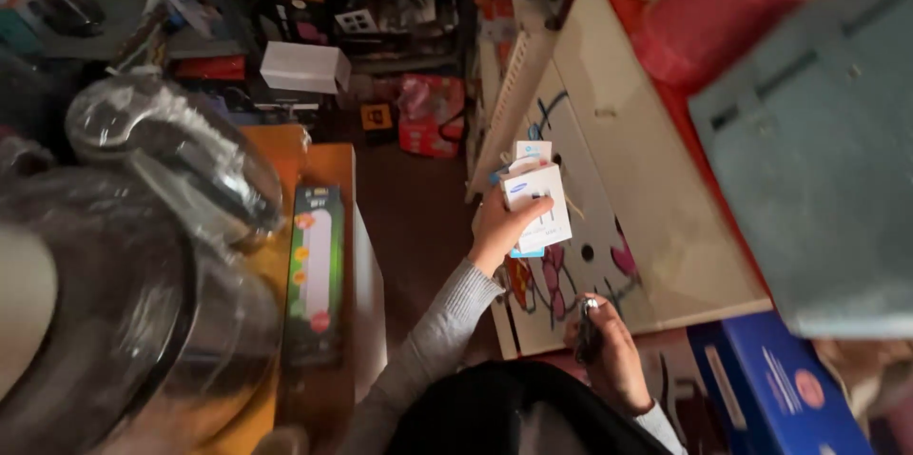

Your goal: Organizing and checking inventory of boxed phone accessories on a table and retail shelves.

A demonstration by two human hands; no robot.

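Boxes [537, 203], small and white, gripped in left hand [502, 227], up over cartoon board [609, 255]. Pen [589, 329], dark, in closed right hand [613, 350], low by blue box [775, 384]. Green box [317, 270] flat on orange table [328, 165], far left.

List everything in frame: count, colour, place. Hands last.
small boxes: a few, white with blue, held up mid-frame
dark slim object: 1, black, in the right hand; kind unclear
cartoon-cat board: 1, cream with pink and blue drawing, leaning right of centre
long carton: 1, dark green with a white window, flat on the orange surface at left
wrapped metal pot: 1, shiny, in clear plastic, lower left
white box: 1, by the shelves at the back
blue box: 1, bottom right
left hand: 1, grey sleeve, fingers on the small boxes
right hand: 1, grips the dark slim object
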